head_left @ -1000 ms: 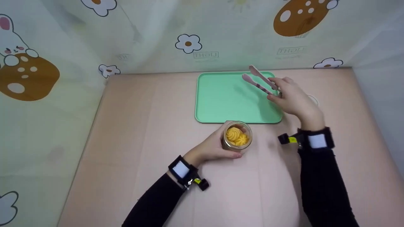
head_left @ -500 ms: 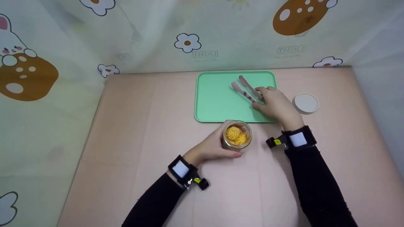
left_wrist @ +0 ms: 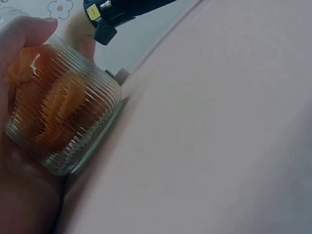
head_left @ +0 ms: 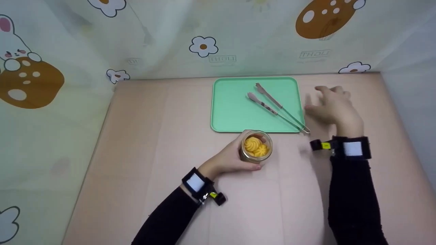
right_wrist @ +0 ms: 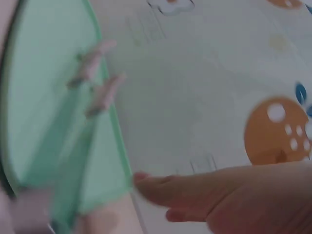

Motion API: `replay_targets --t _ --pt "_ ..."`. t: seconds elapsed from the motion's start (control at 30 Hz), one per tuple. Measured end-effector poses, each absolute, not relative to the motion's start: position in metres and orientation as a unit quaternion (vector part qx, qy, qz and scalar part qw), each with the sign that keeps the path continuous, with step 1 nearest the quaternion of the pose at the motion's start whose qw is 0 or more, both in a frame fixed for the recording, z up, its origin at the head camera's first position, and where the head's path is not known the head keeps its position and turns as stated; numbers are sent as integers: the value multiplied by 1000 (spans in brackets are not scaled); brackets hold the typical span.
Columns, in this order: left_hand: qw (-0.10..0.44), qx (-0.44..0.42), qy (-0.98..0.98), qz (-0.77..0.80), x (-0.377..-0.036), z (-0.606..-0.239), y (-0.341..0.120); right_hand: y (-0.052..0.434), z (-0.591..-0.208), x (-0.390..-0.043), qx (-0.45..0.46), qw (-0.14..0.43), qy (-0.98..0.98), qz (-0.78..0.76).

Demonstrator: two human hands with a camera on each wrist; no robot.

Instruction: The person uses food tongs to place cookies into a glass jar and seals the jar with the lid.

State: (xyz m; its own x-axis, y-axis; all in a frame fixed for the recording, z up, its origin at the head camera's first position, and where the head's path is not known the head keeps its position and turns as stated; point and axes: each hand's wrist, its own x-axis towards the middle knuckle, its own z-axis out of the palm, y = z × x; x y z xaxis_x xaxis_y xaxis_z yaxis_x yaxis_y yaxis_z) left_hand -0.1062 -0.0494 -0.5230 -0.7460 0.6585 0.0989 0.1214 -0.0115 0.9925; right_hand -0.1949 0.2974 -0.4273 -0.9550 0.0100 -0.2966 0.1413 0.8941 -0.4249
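The left hand [head_left: 231, 158] is gripping a ribbed glass jar [head_left: 256, 146], fingers curling round its side; the jar is standing upright on the pink table [head_left: 153, 136], just in front of the near edge of the green tray [head_left: 231, 112]. Yellow swirled cookies [head_left: 255, 146] are sitting inside the open jar. The right hand [head_left: 332, 107] is hovering just right of the tray, fingers loosely spread and holding nothing. Metal tongs [head_left: 276, 107] are lying diagonally on the tray, tips pointing toward the far left, hinge end poking over the tray's near right corner. The tongs and right hand are lying apart.
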Motion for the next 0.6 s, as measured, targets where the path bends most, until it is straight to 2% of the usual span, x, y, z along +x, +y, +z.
replay_targets --t 0.17,0.37,0.5,0.6 --pt "209 287 672 650 -106 -523 -49 324 -430 -186 89 175 956 -219" --pt "209 288 673 649 -106 -523 -48 325 -432 -190 81 178 953 -229" --pt "213 287 666 654 -106 -523 -49 307 -412 -188 -11 141 949 -280" --pt "210 289 671 650 -106 -521 -49 280 -392 -177 -162 87 925 -333"
